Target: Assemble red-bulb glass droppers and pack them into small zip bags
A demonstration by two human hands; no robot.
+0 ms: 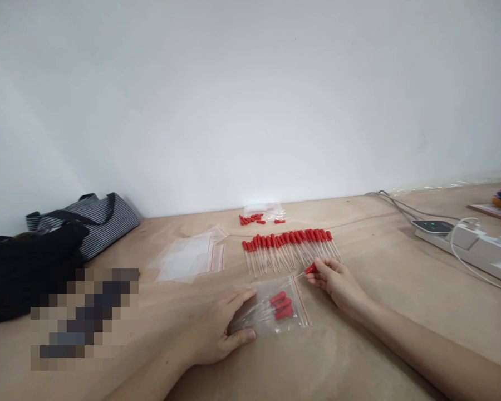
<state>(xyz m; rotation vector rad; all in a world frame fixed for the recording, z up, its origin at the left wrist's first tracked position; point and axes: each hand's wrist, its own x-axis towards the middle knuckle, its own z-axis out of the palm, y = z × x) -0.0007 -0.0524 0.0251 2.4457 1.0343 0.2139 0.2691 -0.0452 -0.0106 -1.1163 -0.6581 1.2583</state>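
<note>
A clear zip bag (267,326) with a red-striped edge lies on the wooden table, holding three red-bulbed droppers (283,306). My left hand (225,326) rests on the bag's left end, thumb and fingers spread. My right hand (334,278) pinches the red bulb of another dropper (312,269), whose thin clear tube points left at the bag's opening. Whether its tip is inside the bag is hard to tell. Behind the hands a long row of red-bulbed droppers (288,239) lies side by side, tubes toward me.
Flat zip bags (186,259) lie left of the row. Loose red bulbs (250,219) and a small clear bag (265,210) are near the wall. A striped bag (104,223) and black cloth (37,267) sit left. Right stand a power strip (484,250), cables and a black device (433,226).
</note>
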